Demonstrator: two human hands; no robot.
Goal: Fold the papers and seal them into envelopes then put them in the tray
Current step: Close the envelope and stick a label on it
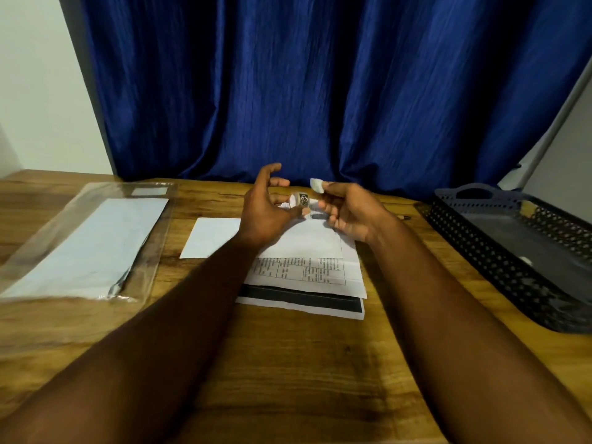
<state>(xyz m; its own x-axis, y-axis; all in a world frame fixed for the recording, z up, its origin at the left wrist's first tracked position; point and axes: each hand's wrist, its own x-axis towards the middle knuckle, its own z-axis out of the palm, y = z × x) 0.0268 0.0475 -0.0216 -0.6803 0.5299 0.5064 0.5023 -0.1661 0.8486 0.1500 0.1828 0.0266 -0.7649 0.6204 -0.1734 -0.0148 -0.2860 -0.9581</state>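
The left hand [266,208] holds a small tape roll [299,200] between thumb and a finger, its other fingers spread and curved upward. The right hand [349,209], palm turned inward, pinches a short white tape strip [317,184] at its fingertips. Both forearms reach forward over the wooden table [288,363]. Beneath the hands lies a white envelope [211,238] on printed papers [304,274]. The dark perforated tray [499,251] sits well to the right; a plastic sleeve [86,241] of envelopes lies left.

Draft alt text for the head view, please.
The left hand holds a small tape roll and the right hand pinches a white strip, above a white envelope on a desk. Printed papers lie nearer; a dark tray sits right.
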